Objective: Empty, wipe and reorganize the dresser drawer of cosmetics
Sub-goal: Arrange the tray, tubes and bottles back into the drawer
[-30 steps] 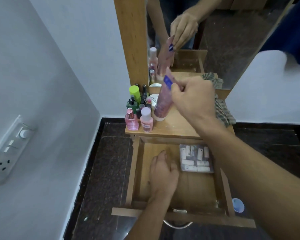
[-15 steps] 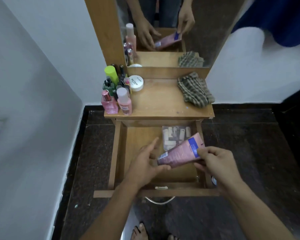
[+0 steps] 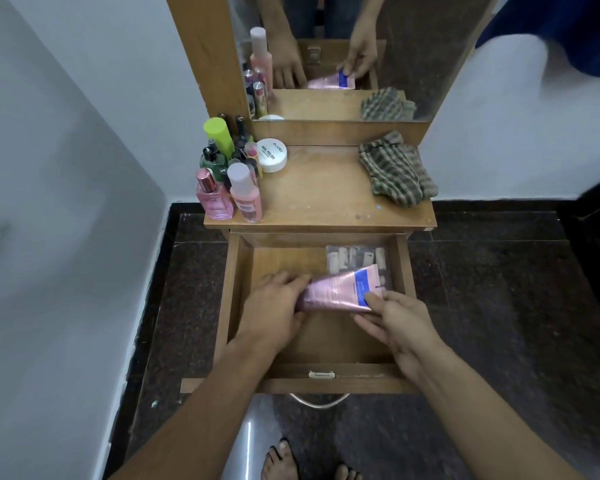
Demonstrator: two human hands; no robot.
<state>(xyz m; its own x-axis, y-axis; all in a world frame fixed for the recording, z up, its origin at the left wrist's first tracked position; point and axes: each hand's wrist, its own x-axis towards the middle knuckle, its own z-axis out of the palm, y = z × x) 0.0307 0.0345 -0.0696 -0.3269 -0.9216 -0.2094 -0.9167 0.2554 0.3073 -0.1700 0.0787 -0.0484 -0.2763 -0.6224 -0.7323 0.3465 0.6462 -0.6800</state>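
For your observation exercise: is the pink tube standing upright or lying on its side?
On its side: the pink tube lies across the drawer, left hand and right hand holding its ends.

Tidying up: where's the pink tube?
Head view, centre: the pink tube is held in the open drawer by left hand and right hand, near the clear pouch.
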